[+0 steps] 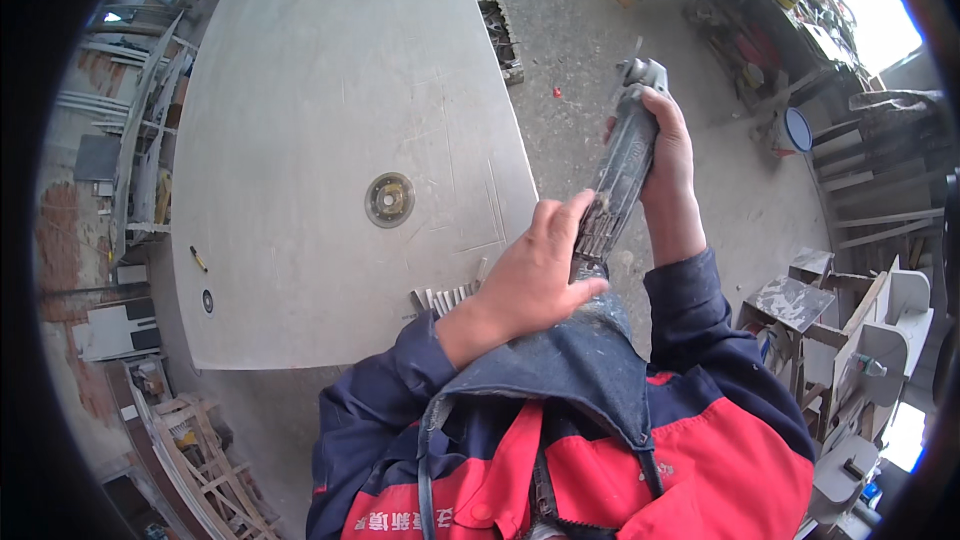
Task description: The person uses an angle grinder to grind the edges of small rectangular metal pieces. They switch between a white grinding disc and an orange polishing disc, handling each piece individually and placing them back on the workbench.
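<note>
A dusty grey angle grinder (625, 145) is held up at a slant beyond the table's right edge, its bare gear head at the top with no disc visible on it. My right hand (672, 145) wraps the body just below the head. Lower down, my left hand (530, 275) grips the vented rear end, thumb stretched out beneath. On the pale table (330, 70) to the left lies a round cutting disc (389, 200) with a hole in its centre. Several thin pale strips (445, 297) show beside my left wrist.
A small dark disc (207, 301) and a yellow-and-black pen-like tool (198, 259) lie near the table's left edge. Board offcuts (840, 340) are stacked at the right. Farther back are a white bucket (795, 130) and a cluttered bench (770, 0).
</note>
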The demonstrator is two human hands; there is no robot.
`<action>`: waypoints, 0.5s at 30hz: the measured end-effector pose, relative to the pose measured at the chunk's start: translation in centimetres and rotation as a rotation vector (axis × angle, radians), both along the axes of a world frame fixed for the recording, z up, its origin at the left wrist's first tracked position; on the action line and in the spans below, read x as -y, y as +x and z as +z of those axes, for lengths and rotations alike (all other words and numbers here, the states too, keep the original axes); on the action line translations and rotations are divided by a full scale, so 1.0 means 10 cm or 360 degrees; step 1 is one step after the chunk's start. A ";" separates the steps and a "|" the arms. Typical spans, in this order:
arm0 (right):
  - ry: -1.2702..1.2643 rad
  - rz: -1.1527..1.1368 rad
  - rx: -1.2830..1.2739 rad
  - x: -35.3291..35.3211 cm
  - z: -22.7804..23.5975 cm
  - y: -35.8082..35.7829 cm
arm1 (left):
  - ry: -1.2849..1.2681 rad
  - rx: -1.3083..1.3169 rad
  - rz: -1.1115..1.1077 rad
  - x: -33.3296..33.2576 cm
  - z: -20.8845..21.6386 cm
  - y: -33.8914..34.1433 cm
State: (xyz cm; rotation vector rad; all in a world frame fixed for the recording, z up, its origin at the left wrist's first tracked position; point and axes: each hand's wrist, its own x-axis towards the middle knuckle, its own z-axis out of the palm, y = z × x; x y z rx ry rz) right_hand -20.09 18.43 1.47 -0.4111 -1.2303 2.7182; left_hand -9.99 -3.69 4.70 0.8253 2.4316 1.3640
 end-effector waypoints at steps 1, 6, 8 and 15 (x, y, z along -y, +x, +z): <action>-0.0006 -0.0037 0.0004 -0.02 -0.02 0.01 | -0.0090 -0.0232 0.0006 0.00 -0.02 0.00; 0.0141 -0.0208 0.0044 -0.05 -0.15 0.11 | -0.0301 -0.0077 -0.0034 -0.05 -0.16 0.01; 0.0186 -0.0287 0.0023 0.00 -0.13 0.10 | -0.0347 -0.0119 0.0018 -0.07 -0.30 0.02; 0.0145 -0.0161 0.0058 -0.30 -0.19 0.13 | -0.0453 0.0277 0.0088 0.48 -0.29 -0.30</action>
